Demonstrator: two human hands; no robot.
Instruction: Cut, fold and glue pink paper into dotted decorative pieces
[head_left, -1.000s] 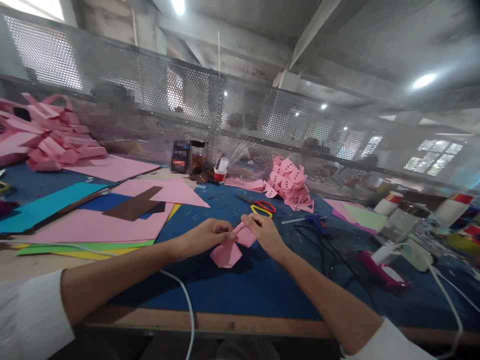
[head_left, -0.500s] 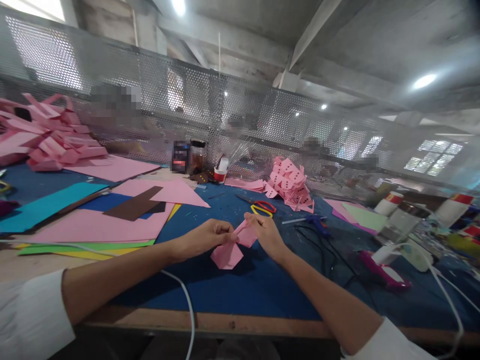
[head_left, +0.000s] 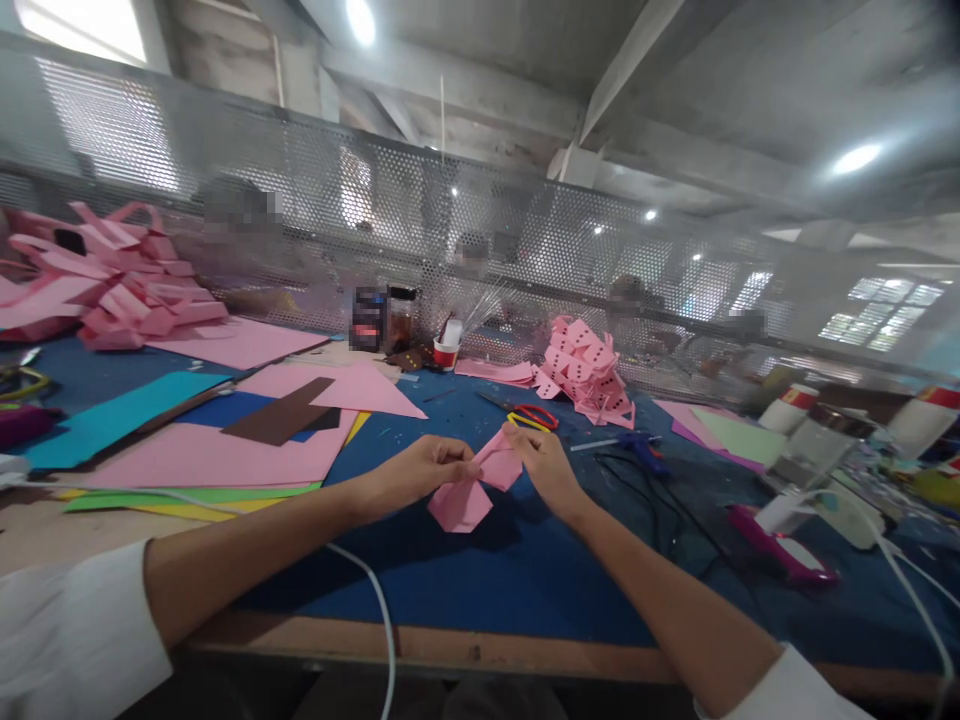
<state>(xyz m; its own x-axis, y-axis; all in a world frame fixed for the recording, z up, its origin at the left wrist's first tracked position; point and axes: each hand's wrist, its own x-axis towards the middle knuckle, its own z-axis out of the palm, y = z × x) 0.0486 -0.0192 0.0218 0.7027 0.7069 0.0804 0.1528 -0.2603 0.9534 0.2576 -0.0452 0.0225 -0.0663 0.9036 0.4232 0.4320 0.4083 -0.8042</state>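
Observation:
A folded piece of pink paper (head_left: pixel 463 506) is held between both hands above the blue table mat (head_left: pixel 420 590). It pinches in at its middle and flares out on either side. My left hand (head_left: pixel 420 475) has thumb and fingers closed at that narrow middle. The upper right edge is pinched by my right hand (head_left: pixel 547 465). Just beyond the right hand lie scissors (head_left: pixel 534 418) with red and yellow handles. A blue glue gun (head_left: pixel 641 450) rests to the right of that hand.
At left are pink sheets (head_left: pixel 172 450), a brown strip (head_left: pixel 279 412), a teal strip (head_left: pixel 120 415) and a heap of pink strips (head_left: pixel 127 290). Dotted pink pieces (head_left: pixel 581 365) pile up behind the scissors. A magenta glue gun (head_left: pixel 780 545) lies right. A white cable (head_left: pixel 379 590) crosses the front edge.
The pink paper is slightly tilted, and its right part is opened out more between the hands. Both hands keep their hold. The whole view has shifted a little.

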